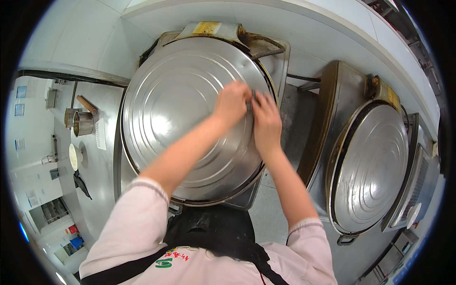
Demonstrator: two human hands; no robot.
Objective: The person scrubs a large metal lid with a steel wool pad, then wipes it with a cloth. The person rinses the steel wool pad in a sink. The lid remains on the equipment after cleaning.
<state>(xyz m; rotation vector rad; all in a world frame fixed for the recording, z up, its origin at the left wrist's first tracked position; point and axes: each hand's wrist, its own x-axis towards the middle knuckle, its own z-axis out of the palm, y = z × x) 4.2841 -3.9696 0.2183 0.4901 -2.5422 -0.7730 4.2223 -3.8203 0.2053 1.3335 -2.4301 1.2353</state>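
A large round metal lid (183, 90) with raised rings covers the electric griddle in front of me. Over the right part of this lid, my left hand (232, 102) is closed, its fingers bunched. My right hand (267, 121) is right beside it, fingers bent and close together. Between the two hands a small dark thing (251, 95) shows, mostly covered by the fingers; its kind cannot be told. Motion blurs both hands slightly.
Another lidded round griddle (370, 168) stands to the right. On the steel counter at left are metal pots (83, 123), a pale bowl (75, 156) and a black cloth-like thing (81, 184). A white tiled wall (304, 28) rises behind the griddles.
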